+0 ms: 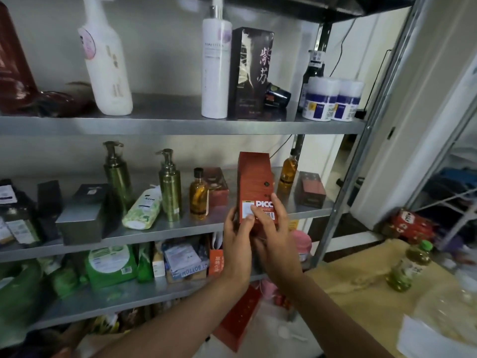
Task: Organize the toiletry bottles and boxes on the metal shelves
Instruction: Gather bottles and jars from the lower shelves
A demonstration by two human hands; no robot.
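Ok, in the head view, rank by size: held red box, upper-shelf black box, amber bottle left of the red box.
1. black box, slightly larger
2. red box, held nearer the camera, so these two are unsure
3. amber bottle, clearly smallest

Metal shelves (154, 125) carry pump bottles (216, 68), boxes (250, 73), jars (333, 99).

Metal shelves (154, 125) crowded with toiletry bottles (215, 73) suggest a storeroom
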